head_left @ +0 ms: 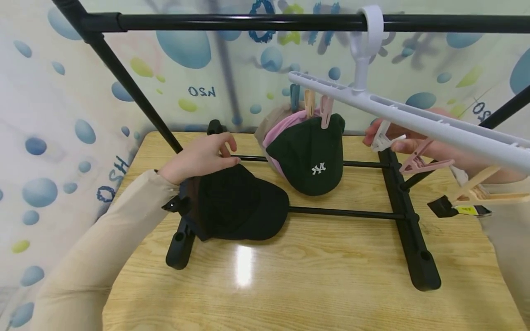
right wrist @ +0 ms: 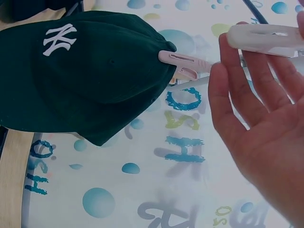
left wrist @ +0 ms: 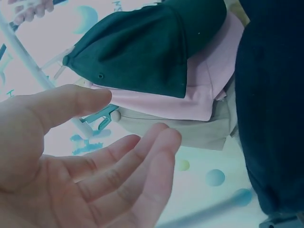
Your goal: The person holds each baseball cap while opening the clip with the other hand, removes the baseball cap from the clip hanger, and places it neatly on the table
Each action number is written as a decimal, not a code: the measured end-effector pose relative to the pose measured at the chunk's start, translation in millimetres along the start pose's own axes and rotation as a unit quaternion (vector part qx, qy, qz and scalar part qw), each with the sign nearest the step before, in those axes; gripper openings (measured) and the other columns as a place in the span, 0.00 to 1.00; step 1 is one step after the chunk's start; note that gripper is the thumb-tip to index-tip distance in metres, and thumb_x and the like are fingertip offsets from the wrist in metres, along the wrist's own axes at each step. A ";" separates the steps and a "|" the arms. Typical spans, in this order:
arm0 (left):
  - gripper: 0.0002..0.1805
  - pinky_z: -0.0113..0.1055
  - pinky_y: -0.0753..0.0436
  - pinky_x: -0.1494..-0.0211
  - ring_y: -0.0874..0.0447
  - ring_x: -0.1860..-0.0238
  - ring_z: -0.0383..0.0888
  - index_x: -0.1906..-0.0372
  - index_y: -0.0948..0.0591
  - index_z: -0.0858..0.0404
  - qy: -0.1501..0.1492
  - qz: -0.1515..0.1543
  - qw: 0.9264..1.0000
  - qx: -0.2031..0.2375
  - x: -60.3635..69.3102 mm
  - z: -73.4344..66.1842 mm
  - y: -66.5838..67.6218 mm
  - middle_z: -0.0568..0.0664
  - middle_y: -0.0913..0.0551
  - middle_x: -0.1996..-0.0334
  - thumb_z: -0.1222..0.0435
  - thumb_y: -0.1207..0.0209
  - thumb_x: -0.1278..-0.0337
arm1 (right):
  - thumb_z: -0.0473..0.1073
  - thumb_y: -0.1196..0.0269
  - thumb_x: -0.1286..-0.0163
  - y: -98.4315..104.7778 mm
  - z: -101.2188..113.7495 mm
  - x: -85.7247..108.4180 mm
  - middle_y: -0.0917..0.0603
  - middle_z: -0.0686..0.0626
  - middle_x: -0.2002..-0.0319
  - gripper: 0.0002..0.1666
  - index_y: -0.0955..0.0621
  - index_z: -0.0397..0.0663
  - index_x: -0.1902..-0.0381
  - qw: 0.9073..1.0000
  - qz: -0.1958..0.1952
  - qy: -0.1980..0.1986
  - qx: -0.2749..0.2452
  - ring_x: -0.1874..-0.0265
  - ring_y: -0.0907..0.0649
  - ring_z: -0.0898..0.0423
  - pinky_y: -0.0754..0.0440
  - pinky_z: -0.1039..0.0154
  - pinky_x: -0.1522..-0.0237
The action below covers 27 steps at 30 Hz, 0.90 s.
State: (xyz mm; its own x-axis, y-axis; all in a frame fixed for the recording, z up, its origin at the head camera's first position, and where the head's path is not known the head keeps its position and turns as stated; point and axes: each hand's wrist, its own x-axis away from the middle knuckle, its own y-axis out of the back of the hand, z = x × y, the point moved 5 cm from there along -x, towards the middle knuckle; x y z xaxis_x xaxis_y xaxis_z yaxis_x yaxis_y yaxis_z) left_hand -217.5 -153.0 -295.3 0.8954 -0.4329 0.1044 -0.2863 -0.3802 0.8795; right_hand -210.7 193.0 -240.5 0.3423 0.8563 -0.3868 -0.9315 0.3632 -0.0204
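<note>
My left hand (head_left: 203,156) hovers over the back of a black cap (head_left: 248,204), fingers loosely bent; the left wrist view shows nothing between thumb and fingers. Dark edges behind that cap look like further caps. My right hand (right wrist: 266,104) pinches a white clip (head_left: 383,138) on the white hanger (head_left: 397,112), thumb and fingers on either side of it. To the left hang a dark green cap (head_left: 310,156) with a white emblem, a pink cap (left wrist: 204,99) and a beige cap (left wrist: 175,130). Blue, orange and pink clips (head_left: 326,111) hold them.
A black rack bar (head_left: 240,22) carries the hanger. The rack's black foot (head_left: 414,248) stands on the wooden table (head_left: 290,285). Right of my hand dangle a pink clip (head_left: 422,158) and a pale orange clip (head_left: 476,191). A patterned wall covering (head_left: 83,133) rises behind.
</note>
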 end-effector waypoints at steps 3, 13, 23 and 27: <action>0.13 0.45 0.22 0.62 0.18 0.66 0.50 0.57 0.24 0.65 0.000 -0.002 1.000 -0.003 -5.7 -3.6 -1.9 0.55 0.15 0.65 0.61 0.37 0.40 | 0.29 0.43 0.30 0.9 1.1 3.4 0.17 0.42 0.52 0.15 0.22 0.32 0.46 0.988 -0.035 0.014 0.147 0.51 0.20 0.52 0.26 0.69 0.55; 0.14 0.42 0.22 0.64 0.18 0.66 0.49 0.55 0.24 0.66 -0.032 0.011 0.999 0.006 -24.6 -19.0 -12.6 0.55 0.15 0.62 0.62 0.38 0.40 | 0.31 0.42 0.31 16.8 -12.6 12.1 0.16 0.41 0.52 0.18 0.22 0.37 0.44 0.989 -0.009 -0.039 0.140 0.50 0.19 0.52 0.29 0.66 0.45; 0.14 0.41 0.21 0.63 0.19 0.62 0.50 0.52 0.24 0.66 -0.054 0.030 0.998 0.020 -44.3 -26.7 -21.3 0.56 0.16 0.58 0.64 0.39 0.39 | 0.25 0.48 0.29 2.8 -13.9 12.9 0.24 0.35 0.44 0.20 0.29 0.27 0.40 0.990 0.002 -0.091 -0.107 0.45 0.24 0.48 0.23 0.65 0.51; 0.16 0.42 0.20 0.59 0.19 0.59 0.51 0.50 0.24 0.67 -0.060 0.032 0.997 0.019 -48.8 -28.4 -23.4 0.57 0.17 0.55 0.64 0.38 0.40 | 0.20 0.45 0.35 -4.6 -11.7 12.0 0.26 0.34 0.42 0.23 0.29 0.24 0.42 0.993 0.021 -0.098 -0.066 0.46 0.24 0.48 0.21 0.65 0.59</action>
State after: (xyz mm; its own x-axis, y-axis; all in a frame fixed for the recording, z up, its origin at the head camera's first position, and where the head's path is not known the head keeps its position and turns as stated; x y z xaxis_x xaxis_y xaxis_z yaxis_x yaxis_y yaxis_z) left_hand -244.7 -99.7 -307.8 0.8279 -0.5515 0.1021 -0.3573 -0.3782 0.8540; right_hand -203.7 197.3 -255.8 0.3082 0.9293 -0.2037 -0.9490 0.2854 -0.1337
